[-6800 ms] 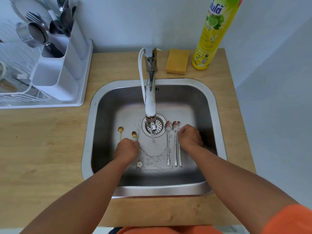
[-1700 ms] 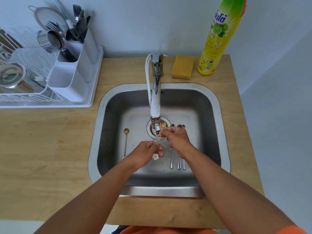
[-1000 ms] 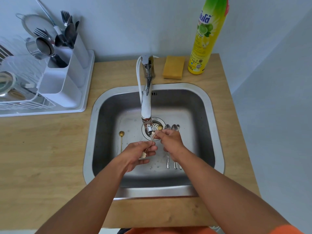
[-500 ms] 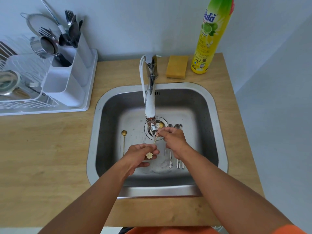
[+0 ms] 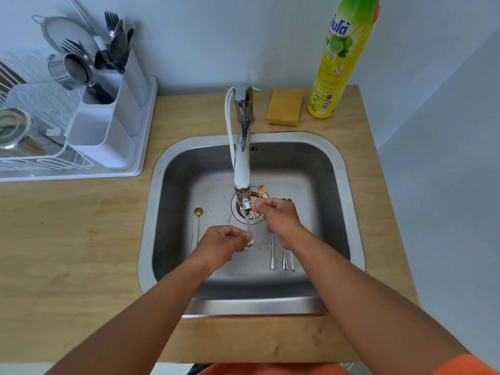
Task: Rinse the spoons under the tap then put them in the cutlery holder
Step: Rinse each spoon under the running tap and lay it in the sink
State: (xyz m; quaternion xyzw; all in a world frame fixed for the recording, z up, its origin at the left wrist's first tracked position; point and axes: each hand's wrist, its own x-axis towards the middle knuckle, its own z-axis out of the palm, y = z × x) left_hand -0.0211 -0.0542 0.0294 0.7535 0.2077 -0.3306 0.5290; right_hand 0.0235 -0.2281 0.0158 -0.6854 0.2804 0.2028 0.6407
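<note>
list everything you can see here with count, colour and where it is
sink: 1, steel, set in the wooden counter
tap: 1, chrome, over the drain, water running
held spoon: 1, gold, under the tap, gripped by both hands
loose gold spoon: 1, gold, sink floor, left of the drain
silver spoons: 3, silver, sink floor, partly under the right hand
sponge: 1, yellow, counter behind the sink
dish soap bottle: 1, yellow and green, right of the sponge
cutlery holder: 1, white, on the drying rack, holding forks and spoons
drying rack: 1, white, far left
left hand: holds the spoon's handle end
right hand: pinches the spoon's stem
</note>
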